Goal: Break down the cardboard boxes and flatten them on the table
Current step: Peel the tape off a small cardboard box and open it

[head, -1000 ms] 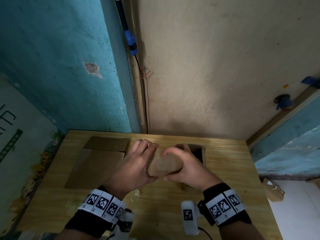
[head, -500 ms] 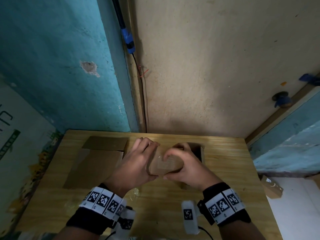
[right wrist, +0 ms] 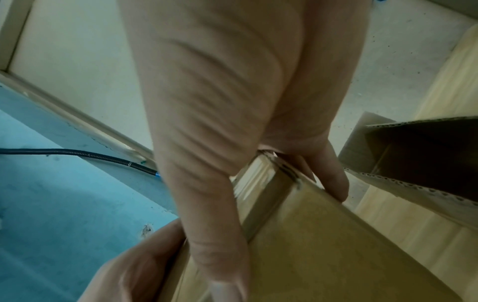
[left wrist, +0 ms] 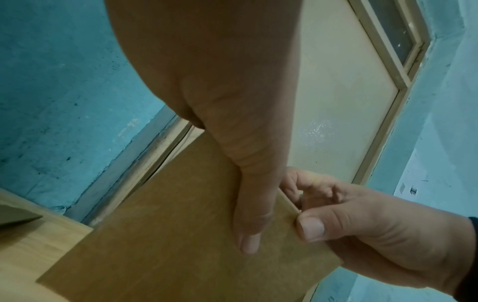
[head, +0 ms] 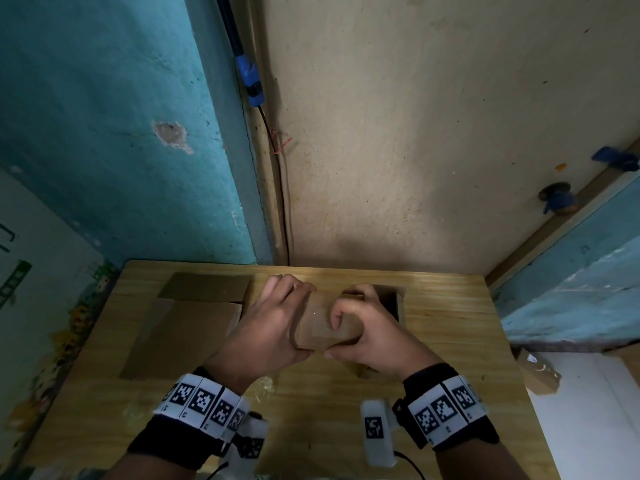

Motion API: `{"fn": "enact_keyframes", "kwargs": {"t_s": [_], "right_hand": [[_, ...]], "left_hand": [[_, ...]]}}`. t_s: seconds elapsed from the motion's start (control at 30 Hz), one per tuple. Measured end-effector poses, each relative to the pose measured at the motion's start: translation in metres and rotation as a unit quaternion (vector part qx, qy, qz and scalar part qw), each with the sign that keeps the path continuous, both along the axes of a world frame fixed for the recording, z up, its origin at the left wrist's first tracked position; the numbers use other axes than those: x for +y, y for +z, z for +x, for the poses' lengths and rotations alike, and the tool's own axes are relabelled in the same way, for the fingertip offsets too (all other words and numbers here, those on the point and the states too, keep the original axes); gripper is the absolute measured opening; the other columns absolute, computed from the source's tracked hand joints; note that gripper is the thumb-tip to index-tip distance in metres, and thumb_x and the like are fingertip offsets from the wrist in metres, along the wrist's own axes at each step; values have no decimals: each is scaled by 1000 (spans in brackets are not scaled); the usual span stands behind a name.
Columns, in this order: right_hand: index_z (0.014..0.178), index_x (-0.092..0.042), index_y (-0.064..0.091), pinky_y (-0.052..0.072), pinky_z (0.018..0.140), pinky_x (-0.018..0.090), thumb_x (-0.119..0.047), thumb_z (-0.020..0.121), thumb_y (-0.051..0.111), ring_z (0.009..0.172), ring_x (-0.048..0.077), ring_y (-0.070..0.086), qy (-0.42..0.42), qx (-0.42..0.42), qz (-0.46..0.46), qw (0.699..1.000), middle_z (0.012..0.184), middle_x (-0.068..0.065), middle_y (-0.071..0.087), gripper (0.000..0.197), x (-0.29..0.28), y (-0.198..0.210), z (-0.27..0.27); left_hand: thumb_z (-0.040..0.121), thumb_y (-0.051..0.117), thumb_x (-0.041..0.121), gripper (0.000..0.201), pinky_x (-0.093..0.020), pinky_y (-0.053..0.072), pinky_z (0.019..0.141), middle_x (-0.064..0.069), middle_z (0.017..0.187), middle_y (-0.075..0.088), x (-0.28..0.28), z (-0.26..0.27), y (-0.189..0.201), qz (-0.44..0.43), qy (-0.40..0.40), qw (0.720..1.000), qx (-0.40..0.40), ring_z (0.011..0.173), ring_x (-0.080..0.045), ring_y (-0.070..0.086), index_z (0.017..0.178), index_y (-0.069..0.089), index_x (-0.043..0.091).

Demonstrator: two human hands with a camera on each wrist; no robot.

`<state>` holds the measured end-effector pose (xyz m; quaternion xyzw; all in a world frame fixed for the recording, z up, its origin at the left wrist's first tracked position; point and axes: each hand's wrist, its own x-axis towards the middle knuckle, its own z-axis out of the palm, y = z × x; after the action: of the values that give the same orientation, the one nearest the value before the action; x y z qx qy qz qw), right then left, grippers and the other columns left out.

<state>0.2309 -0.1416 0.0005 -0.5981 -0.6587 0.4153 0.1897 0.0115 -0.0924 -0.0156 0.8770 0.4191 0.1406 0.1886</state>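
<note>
A small brown cardboard box (head: 320, 329) with clear tape on its top is held above the wooden table (head: 450, 323) between both hands. My left hand (head: 273, 323) grips its left side, thumb along the near face (left wrist: 248, 214). My right hand (head: 367, 327) grips its right side, index finger curled onto the top and thumb at the near edge (left wrist: 310, 228). The box (right wrist: 323, 245) fills the lower right wrist view. Behind the right hand an open box (head: 394, 303) stands with its dark inside showing (right wrist: 426, 153). Flattened cardboard (head: 183, 327) lies on the table's left.
The table stands against a teal wall (head: 104, 133) and a beige door (head: 415, 133), with a black cable (head: 280, 202) running down between them. Crumpled clear tape (head: 263, 386) lies near my left wrist. Another piece of cardboard (head: 536, 372) sits on the floor to the right.
My right index finger has curled further onto the taped top of the box. Both hands keep hold of it in nearly the same spot.
</note>
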Motion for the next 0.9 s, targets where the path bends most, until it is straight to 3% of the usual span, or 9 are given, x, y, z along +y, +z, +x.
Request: {"fn": "enact_keyframes", "kwargs": {"t_s": [0.1,0.2,0.3,0.47,0.63,0.8,0.9], "right_hand": [[121,-56,48,46,103,34,-31,73,91,123,11,43,-1,12,-9,1000,132,-11,34,69,-2,5,0],[109,-46,55,45,102,29,-35,73,91,122,13,44,4,-9,3,1000,132,-11,33,53,-1,4,3],[98,-35,52,44,100,24,-36,73,91,123,12,44,4,-21,9,1000,132,-12,30,46,-1,1,5],[122,-54,49,45,106,34,-30,73,92,127,12,40,-1,-3,10,1000,135,-11,27,70,-2,6,4],[96,-37,52,42,110,32,-35,76,89,138,15,32,7,-20,24,999,142,-16,19,42,0,2,3],[124,-55,47,45,105,32,-37,76,89,131,14,39,19,-31,25,999,142,-12,20,66,0,6,-1],[116,-50,51,42,105,29,-39,77,88,133,12,35,33,-45,28,998,144,-14,16,55,2,5,-3]], "left_hand": [[57,89,49,101,-34,51,93,10,126,42,2,1,1,0,-4,1000,4,122,-12,37,144,43,24],[57,90,49,101,-33,51,92,10,125,42,3,4,1,0,-8,1000,6,120,-12,38,143,45,23],[57,90,48,99,-31,51,92,9,125,42,4,6,1,5,-12,1000,5,119,-12,38,143,45,23],[56,91,44,99,-31,50,91,9,124,43,5,9,3,4,-10,1000,-10,117,-12,38,142,46,23],[56,93,41,99,-33,51,91,9,124,43,8,7,4,-11,-2,1000,-20,117,-12,37,142,47,22],[54,94,42,102,-31,48,93,9,123,44,9,2,3,-24,4,999,-22,118,-12,37,143,47,23],[54,94,41,102,-28,46,93,10,123,43,7,0,-2,-28,6,999,-24,116,-11,36,143,47,23]]}}
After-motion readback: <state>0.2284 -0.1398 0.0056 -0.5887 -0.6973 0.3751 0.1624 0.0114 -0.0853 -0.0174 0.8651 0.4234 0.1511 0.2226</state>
